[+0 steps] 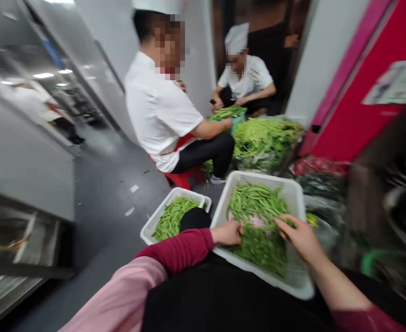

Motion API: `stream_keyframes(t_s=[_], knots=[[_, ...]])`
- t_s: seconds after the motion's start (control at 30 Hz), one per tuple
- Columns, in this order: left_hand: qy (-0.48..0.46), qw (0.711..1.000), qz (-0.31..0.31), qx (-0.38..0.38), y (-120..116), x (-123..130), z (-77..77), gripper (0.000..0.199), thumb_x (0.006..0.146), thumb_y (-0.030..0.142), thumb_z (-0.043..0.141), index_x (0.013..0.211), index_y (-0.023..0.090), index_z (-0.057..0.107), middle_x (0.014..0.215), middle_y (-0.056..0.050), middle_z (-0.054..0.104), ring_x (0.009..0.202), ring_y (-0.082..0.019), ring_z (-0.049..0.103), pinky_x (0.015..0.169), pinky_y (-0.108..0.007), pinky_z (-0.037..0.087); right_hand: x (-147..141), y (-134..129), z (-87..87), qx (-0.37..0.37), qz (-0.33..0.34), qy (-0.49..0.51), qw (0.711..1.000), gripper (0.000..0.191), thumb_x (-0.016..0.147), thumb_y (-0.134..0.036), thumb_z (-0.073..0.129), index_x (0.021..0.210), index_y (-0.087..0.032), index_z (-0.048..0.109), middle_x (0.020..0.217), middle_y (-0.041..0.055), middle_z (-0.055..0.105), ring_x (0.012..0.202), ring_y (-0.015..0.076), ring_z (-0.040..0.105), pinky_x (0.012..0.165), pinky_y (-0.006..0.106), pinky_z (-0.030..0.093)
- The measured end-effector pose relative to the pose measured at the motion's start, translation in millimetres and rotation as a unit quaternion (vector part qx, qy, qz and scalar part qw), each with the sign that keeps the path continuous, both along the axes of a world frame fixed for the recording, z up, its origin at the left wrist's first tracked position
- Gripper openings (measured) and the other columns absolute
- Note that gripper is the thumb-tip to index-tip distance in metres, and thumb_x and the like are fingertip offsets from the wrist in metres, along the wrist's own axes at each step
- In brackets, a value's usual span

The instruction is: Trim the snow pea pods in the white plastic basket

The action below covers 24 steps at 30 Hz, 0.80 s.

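Observation:
A white plastic basket (298, 193) sits against my lap, holding green pods (258, 198) that look like pea pods. The far part of it has whole pods; in the near part lies a darker heap of green scraps (261, 251). My left hand (229, 233) is closed over the basket's left side, fingers curled; what they hold, if anything, is hidden. On the right, my right hand (301, 235) pinches a green pod between thumb and fingers above the basket. A second white basket (149, 230) with green pods stands to the left, partly behind my knee.
A person in white (161, 106) sits on a red stool (180, 179) ahead; another (251, 76) crouches beyond. Near them is a big heap of leafy greens (265, 138). Plastic bags (322, 216) and a green-rimmed container (369, 260) lie to the right. Left is grey floor (106, 221).

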<state>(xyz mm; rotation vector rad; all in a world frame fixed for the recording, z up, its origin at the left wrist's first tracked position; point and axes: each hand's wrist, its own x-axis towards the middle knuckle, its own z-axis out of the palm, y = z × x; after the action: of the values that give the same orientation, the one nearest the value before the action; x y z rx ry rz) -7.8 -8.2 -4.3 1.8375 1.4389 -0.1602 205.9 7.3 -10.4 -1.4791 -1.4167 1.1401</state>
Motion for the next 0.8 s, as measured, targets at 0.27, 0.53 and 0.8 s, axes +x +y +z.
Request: stream_keyframes(t_s=[0.27, 0.53, 0.8], knots=[[-0.120, 0.988, -0.094, -0.034, 18.0, 22.3, 32.9, 0.034, 0.085, 0.030, 0.031, 0.080, 0.013, 0.060, 0.062, 0.001, 0.055, 0.049, -0.006, 0.044, 0.051, -0.018, 0.036, -6.2, 8.5, -7.8, 0.018, 0.056, -0.003, 0.998, 0.033, 0.070, -0.046, 0.056, 0.085, -0.018, 0.061, 0.051, -0.0014, 0.054, 0.046, 0.0142, 0.049, 0.046, 0.025, 0.038], [-0.015, 0.959, -0.257, 0.122, 12.2, 16.0, 35.8, 0.017, 0.073, 0.022, 0.049, 0.059, 0.017, 0.058, 0.056, 0.001, 0.054, 0.054, -0.009, 0.045, 0.056, -0.020, 0.034, -11.5, -9.3, -2.2, 0.203, 0.346, -0.257, 0.879, 0.010, 0.069, -0.022, 0.058, 0.075, -0.023, 0.065, 0.076, 0.0021, 0.061, 0.071, 0.0162, 0.056, 0.061, 0.025, 0.040], [0.002, 0.976, -0.054, 0.212, 12.6, 25.0, 3.0, 0.029, 0.082, 0.022, 0.035, 0.066, 0.014, 0.057, 0.064, -0.002, 0.053, 0.063, -0.011, 0.049, 0.063, -0.021, 0.038, -4.7, 11.9, -7.4, -0.094, -0.025, 0.242, 0.965, 0.028, 0.066, -0.044, 0.062, 0.066, -0.020, 0.048, 0.043, -0.0073, 0.039, 0.037, 0.0079, 0.034, 0.037, 0.021, 0.026]])
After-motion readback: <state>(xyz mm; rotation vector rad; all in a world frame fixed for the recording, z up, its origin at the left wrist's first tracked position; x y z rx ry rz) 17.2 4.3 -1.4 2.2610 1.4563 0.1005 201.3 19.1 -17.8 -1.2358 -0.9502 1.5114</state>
